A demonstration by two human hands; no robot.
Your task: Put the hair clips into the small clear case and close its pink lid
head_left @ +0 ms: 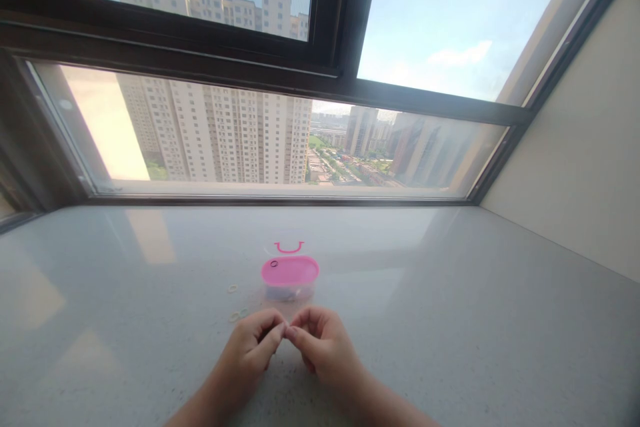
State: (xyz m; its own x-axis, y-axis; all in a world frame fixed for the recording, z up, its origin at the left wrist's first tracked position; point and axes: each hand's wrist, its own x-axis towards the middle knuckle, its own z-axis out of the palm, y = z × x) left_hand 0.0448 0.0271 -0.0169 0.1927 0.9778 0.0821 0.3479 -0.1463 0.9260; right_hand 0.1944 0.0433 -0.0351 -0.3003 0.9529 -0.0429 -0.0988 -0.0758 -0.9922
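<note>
My left hand [255,340] and my right hand [323,340] meet just in front of a small oval box, thumbs and forefingers pinched together tip to tip. Whatever lies between the fingertips is too small to make out. Beyond them stands the box, with a pink lid [293,271] and a see-through body [290,292]. On the lid lies a small dark ring [274,264]. A few pale rings [235,315] rest on the surface left of the box, near my left hand, and another pale ring [233,288] sits farther back.
A pink curved handle [289,248] lies behind the box. The pale speckled sill [450,307] runs back to a dark window frame [280,201]. A wall [575,167] bounds the right side. Tall buildings show through the glass.
</note>
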